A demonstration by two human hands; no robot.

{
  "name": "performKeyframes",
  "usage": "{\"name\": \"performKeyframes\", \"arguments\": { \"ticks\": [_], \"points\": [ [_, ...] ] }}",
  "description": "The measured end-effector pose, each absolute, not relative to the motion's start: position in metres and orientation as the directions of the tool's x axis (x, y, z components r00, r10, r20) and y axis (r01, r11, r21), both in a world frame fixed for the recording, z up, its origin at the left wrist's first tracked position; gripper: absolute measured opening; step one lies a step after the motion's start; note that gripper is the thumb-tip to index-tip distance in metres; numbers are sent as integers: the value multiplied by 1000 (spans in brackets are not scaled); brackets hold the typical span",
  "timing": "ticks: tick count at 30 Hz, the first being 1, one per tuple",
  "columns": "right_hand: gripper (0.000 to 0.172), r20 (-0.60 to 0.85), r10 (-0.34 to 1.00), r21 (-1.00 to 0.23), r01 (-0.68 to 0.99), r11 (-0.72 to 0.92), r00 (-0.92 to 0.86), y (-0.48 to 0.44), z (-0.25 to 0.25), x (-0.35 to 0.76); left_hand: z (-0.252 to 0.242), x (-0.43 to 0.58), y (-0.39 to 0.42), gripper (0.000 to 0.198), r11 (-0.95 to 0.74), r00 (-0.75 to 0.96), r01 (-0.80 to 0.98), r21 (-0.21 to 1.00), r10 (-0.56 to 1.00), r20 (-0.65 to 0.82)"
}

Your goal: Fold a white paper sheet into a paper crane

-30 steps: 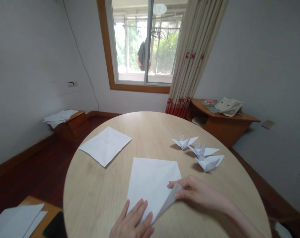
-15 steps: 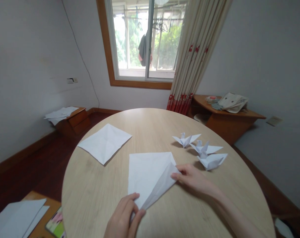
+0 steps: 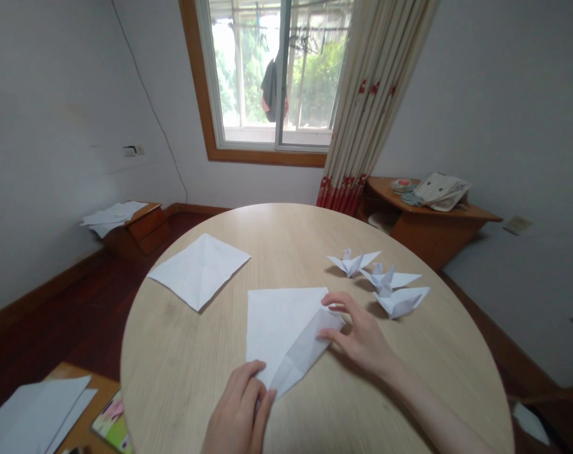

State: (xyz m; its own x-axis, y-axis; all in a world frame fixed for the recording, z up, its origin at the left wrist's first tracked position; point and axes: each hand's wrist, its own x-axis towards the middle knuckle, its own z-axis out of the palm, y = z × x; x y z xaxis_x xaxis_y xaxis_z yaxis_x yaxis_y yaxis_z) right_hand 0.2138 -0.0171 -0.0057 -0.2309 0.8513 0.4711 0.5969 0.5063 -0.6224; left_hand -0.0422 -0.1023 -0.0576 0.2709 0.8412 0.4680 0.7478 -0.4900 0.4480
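Observation:
A white sheet of paper (image 3: 279, 321) lies in front of me, its right side folded over toward the middle as a slanting flap (image 3: 305, 353). My left hand (image 3: 239, 403) grips the sheet's near corner between thumb and fingers. At the far right, my right hand (image 3: 355, 331) has its thumb on the flap and its index finger near the sheet's upper corner, the fingers curved round the folded edge. Three folded paper cranes (image 3: 355, 263) stand to the right, beyond my right hand. Another white sheet (image 3: 201, 271), with crease lines, lies flat at the left.
Everything rests on a round wooden table (image 3: 286, 221). At lower left, more paper (image 3: 35, 410) lies on a stool beside a colourful flat item (image 3: 113, 422). A corner desk (image 3: 438, 221) holds a cloth bag (image 3: 442, 191). Papers (image 3: 113, 214) top a small cabinet behind.
My right hand has shifted up and left along the folded edge, with its index finger now farther forward. The flap lies flatter and wider across the sheet. My left hand stays at the near corner.

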Motion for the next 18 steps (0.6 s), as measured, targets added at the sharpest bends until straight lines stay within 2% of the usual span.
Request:
{"name": "performKeyframes", "arguments": {
  "ticks": [3,7,10,13,15,18],
  "points": [
    [38,641,697,-354,681,641,-323,-24,-2,205,-58,-41,-102,29,-507,284,759,409,822,493],
    [32,637,547,-28,694,720,-543,-37,6,189,-56,-38,-100,31,-529,284,762,374,791,541],
    [25,552,585,45,722,690,-594,-46,7,178,-53,-36,-100,35,-544,281,757,361,771,572],
    [16,408,656,85,742,665,-635,-50,8,171,-51,-34,-102,34,-547,282,755,362,769,573],
    [9,305,701,84,751,655,-645,-50,11,168,-50,-34,-103,32,-549,287,750,369,772,567],
    [9,150,739,44,751,658,-657,-45,19,163,-49,-32,-104,29,-563,306,737,375,771,558]
  ]
}}
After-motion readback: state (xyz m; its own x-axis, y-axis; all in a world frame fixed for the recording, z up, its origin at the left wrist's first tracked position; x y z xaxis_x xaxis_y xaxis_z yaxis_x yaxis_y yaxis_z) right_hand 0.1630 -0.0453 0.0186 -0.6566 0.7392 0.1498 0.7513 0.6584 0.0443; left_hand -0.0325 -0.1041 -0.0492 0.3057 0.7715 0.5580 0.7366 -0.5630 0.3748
